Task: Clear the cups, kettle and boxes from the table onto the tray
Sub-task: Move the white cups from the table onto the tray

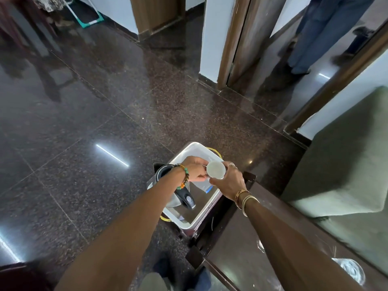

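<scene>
A white cup [215, 169] hangs over the steel tray [195, 222], open mouth facing me. My left hand [195, 170] pinches its left rim, and my right hand [230, 182] grips its right side. The tray has yellow handles and stands low beside the dark table [237, 238]. A steel kettle with a black handle [184, 197] stands in the tray's left part, under my left wrist. A white box with a blue mark [206, 187] lies in the tray below the cup, partly hidden by my hands.
A glass ashtray [352, 271] sits on the table at lower right. A green sofa [346, 164] stands to the right. Polished dark floor [84, 133] spreads left and ahead. A person's legs [310, 38] show in a mirror at upper right.
</scene>
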